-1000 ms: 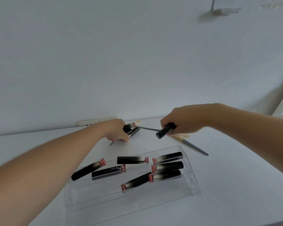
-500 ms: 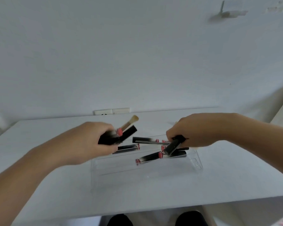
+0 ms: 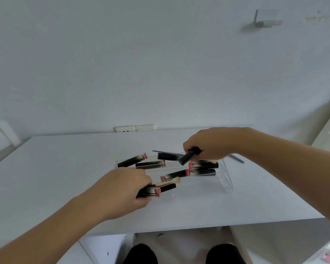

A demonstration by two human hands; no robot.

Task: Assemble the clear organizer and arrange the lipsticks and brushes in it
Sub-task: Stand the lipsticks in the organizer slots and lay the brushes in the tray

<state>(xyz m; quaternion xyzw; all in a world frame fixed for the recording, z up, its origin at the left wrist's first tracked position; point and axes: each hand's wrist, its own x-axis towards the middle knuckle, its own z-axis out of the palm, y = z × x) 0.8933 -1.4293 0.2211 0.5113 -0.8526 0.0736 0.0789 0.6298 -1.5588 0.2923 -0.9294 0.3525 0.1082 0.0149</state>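
I read the left hand (image 3: 122,189) as curled round a bundle of lipsticks (image 3: 157,191) and a brush (image 3: 169,182), held low over the clear organizer (image 3: 225,180) for release. The right hand (image 3: 208,145) clamps one black tube (image 3: 189,158) above the far tier. The organizer rests mid-desk (image 3: 65,168), already holding several lipsticks.

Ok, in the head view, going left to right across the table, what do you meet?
Left hand gripping lipsticks and a brush → right hand gripping a black tube → clear organizer's right end → grey brush handle.
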